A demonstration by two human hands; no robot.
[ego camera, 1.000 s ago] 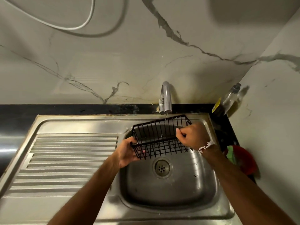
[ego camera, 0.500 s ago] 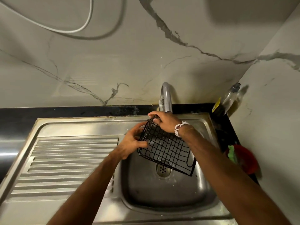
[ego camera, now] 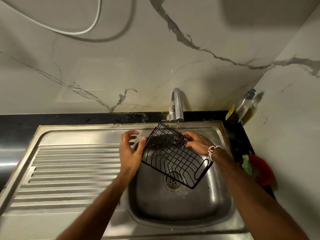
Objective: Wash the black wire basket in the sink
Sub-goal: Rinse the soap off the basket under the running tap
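Black wire basket point(ego camera: 173, 153) is being held tilted over the sink point(ego camera: 190, 207), under the tap point(ego camera: 177, 101) trickle, by curled fingers of the right hand point(ego camera: 197, 143); the left hand point(ego camera: 129, 151) is spread alongside. Slow turning is being called for.

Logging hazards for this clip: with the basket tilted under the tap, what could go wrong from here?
1. Only the right hand grips the black wire basket, at its upper edge; the left hand is spread open beside it. Wet wire could slip and drop into the sink.
2. The basket's top corner sits close under the faucet, so turning it may knock it.
3. The thin water stream meets just that corner; the rest may go unrinsed.
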